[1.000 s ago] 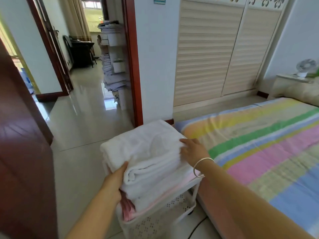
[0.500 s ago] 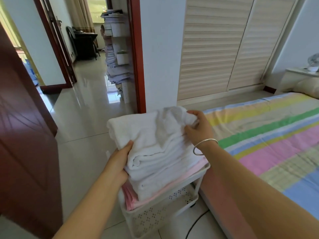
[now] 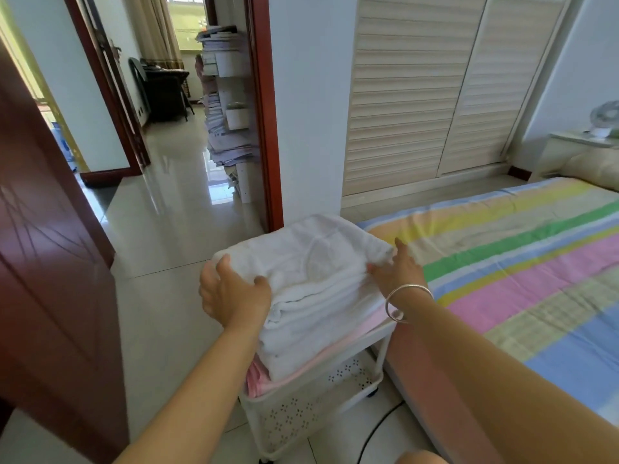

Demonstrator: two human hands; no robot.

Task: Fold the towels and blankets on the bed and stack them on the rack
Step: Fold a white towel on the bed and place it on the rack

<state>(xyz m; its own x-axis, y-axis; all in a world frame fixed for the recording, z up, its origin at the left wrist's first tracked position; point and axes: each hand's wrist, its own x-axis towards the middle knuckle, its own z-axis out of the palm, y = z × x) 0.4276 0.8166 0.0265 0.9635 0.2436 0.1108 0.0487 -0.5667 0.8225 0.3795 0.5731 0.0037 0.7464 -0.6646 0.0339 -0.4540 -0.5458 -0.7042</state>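
1. White towels [image 3: 318,296]: a folded pile is sitting at lower centre of the frame on the rack [image 3: 301,420], over a pink piece [image 3: 259,380] that is peeking out below.
2. Left hand [image 3: 234,296]: it is cupping the pile's left edge, fingers [image 3: 222,262] spread apart and thumb lying on top, pressing rather than gripping.
3. Right hand [image 3: 398,274]: its fingers are reaching under the pile's right corner and are hidden there, thumb standing clear. Whether they are clamping the cloth, I cannot tell.
4. Hazards, as a judgement:
   - The pile is bulging wider than the rack, so an uneven push is likely to be sending it onto the floor [image 3: 160,313] at left.
   - A tug on the right corner is likely to be undoing the top fold.
5. Count:
   - Hands: two.
   - Rack: one.
   - Pink piece: one showing.
   - White towels: several folded layers, number uncertain.
   - Bed [image 3: 519,262]: one, at right of frame, with no loose towels showing on its visible part.
   - Bracelet [image 3: 408,293]: one, on the right wrist.
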